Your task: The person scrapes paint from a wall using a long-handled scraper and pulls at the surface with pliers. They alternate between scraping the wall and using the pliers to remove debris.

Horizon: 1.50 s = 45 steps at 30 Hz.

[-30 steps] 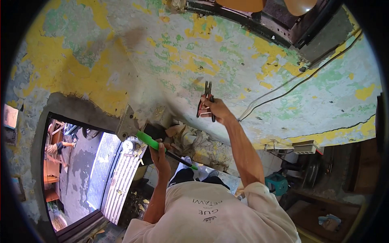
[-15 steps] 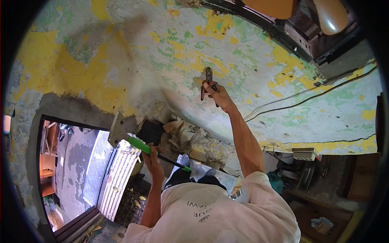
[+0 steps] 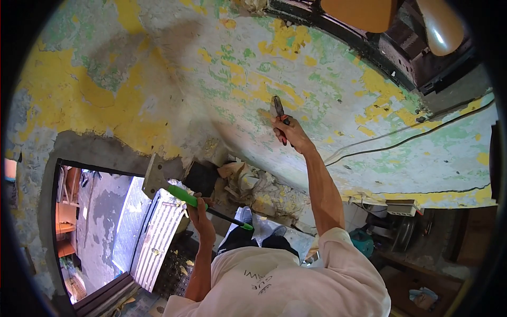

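My right hand (image 3: 289, 133) is raised against the wall, closed round the red and black handles of a pair of pliers (image 3: 278, 107). Its metal jaws point up at the peeling wall (image 3: 232, 95); whether they grip anything there I cannot make out. Lower on the left, my left hand (image 3: 202, 219) wraps round a long-handled scraper (image 3: 182, 194). This tool has a green grip, a black shaft and a wide metal blade, which is tilted up to the left beside the doorway. No part of the scraper touches the pliers.
An open doorway (image 3: 55, 211) lies at the left, with a ribbed white panel (image 3: 158, 245) beside it. Rubble and torn sheets (image 3: 253, 182) lie along the wall's foot. A dark cable (image 3: 401, 137) crosses the wall at right. A fan with orange blades (image 3: 359, 13) is at top right.
The pliers' handles have been squeezed closer together, and the jaws sit slightly lower and further right in view. The view has shifted a little; my left hand keeps hold of the scraper.
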Each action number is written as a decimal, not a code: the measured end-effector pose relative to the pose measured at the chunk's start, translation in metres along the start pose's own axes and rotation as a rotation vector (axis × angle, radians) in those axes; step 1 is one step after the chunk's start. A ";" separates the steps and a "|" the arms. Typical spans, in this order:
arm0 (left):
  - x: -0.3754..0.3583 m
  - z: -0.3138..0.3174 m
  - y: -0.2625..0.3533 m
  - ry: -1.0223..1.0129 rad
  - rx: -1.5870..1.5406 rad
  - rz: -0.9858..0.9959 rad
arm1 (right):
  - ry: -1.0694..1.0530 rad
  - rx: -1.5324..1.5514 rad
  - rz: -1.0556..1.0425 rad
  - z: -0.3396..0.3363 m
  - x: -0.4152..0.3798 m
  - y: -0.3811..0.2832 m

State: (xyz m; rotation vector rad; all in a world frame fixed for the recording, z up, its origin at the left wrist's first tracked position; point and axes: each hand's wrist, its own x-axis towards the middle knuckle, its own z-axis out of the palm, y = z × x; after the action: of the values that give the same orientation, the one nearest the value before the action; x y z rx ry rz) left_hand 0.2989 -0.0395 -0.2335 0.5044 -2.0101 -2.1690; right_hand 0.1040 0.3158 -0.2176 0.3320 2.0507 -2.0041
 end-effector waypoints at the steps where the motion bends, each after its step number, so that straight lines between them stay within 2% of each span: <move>1: -0.001 -0.001 -0.002 0.001 -0.011 -0.005 | 0.007 0.000 0.003 0.002 -0.002 0.003; 8: -0.007 0.007 -0.005 -0.051 -0.052 -0.019 | 0.264 -0.157 0.046 0.031 -0.013 -0.011; 10: -0.007 0.008 -0.006 -0.092 -0.008 0.000 | 0.504 -0.657 -0.093 0.039 -0.009 -0.012; 11: -0.011 0.015 -0.005 -0.105 -0.056 -0.011 | 0.416 -0.648 0.038 0.033 -0.022 -0.015; 12: -0.009 0.019 -0.005 -0.108 -0.063 0.005 | 0.328 -0.654 0.126 0.025 -0.029 -0.052; 14: -0.015 0.017 -0.010 -0.115 -0.072 0.002 | 0.246 -0.610 0.185 0.014 -0.035 -0.063; 16: -0.015 0.016 -0.009 -0.129 -0.091 0.006 | -0.040 -0.274 0.245 0.005 -0.038 -0.067; 17: -0.018 0.014 -0.008 -0.111 -0.081 -0.007 | -0.024 -0.140 0.229 0.005 -0.048 -0.066; 18: -0.023 0.012 -0.008 -0.093 -0.068 -0.029 | -0.031 -0.147 0.237 0.001 -0.046 -0.063; 20: -0.026 0.006 -0.010 -0.071 -0.097 -0.064 | -0.044 -0.364 0.022 -0.014 -0.043 -0.056; 21: -0.026 0.002 -0.012 -0.061 -0.076 -0.053 | 0.048 -0.611 -0.142 -0.032 -0.017 -0.023; 24: -0.027 -0.008 -0.020 -0.036 -0.062 -0.024 | 0.036 -0.564 -0.197 -0.039 -0.013 -0.016; 31: -0.027 -0.010 -0.028 -0.049 -0.028 -0.005 | 0.062 -0.491 -0.070 -0.021 -0.018 -0.027; 33: -0.023 -0.006 -0.037 -0.061 -0.044 -0.003 | 0.072 -0.604 -0.043 -0.016 -0.020 -0.030; 36: -0.021 0.002 -0.044 -0.007 -0.055 -0.033 | 0.093 -0.645 -0.056 -0.014 -0.015 -0.021; 40: -0.009 0.033 -0.027 -0.089 -0.061 -0.148 | 0.039 -0.557 -0.040 -0.012 -0.011 -0.010; 42: -0.003 0.048 -0.024 -0.125 -0.081 -0.195 | 0.113 -0.419 -0.237 -0.006 -0.003 0.018; 43: -0.001 0.058 -0.023 -0.161 -0.079 -0.162 | 0.278 -0.580 -0.389 0.008 -0.012 0.025; 44: 0.004 0.070 -0.022 -0.197 -0.079 -0.125 | 0.303 -0.507 -0.496 0.020 -0.017 0.038; 45: 0.009 0.084 -0.012 -0.199 -0.074 -0.116 | 0.240 -0.356 -0.492 0.031 -0.024 0.051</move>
State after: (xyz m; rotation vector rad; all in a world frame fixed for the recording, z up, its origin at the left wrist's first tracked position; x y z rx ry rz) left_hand 0.2639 0.0375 -0.2426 0.4195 -2.0330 -2.4418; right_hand 0.1440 0.2866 -0.2580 -0.0115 2.8067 -1.8474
